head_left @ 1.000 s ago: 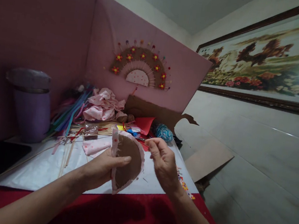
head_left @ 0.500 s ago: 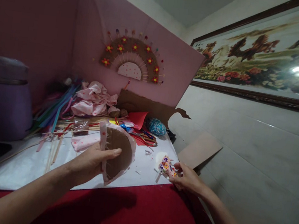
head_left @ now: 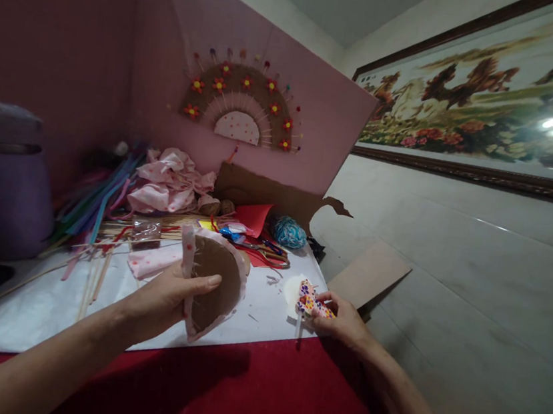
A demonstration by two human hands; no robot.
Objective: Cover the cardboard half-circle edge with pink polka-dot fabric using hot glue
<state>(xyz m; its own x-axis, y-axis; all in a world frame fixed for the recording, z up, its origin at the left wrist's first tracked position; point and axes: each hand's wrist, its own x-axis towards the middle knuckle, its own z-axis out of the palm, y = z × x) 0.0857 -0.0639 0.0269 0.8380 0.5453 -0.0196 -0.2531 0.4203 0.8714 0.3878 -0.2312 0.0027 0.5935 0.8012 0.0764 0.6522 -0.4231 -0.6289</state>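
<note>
- Holds the half-round cardboard piece with the left hand, above the white sheet, near the middle of the view.
- Presses the thumb on the bare brown face, close to the straight side, with other fingers behind, mostly hidden; so pinches the piece between thumb and fingers.
- Points the curved side to the right, toward the right hand, and the straight side, with its folded pink dotted cloth edge, to the left.
- Sets the long axis almost upright in the view, a little tilted: upper end more to the left, lower end more to the right.
- With the right hand, pinches the right end of the flower-patterned piece, with thumb and fingers close together around it; cannot tell if lifts it or only touches it on the sheet.
- Has the white round piece just beside the patterned one, on its left, partly covered.
- Has the scissors and the blue yarn ball farther back, and the rolled dotted cloth behind the left hand.
- Faces the pink board, with the flowered arch on it.
</note>
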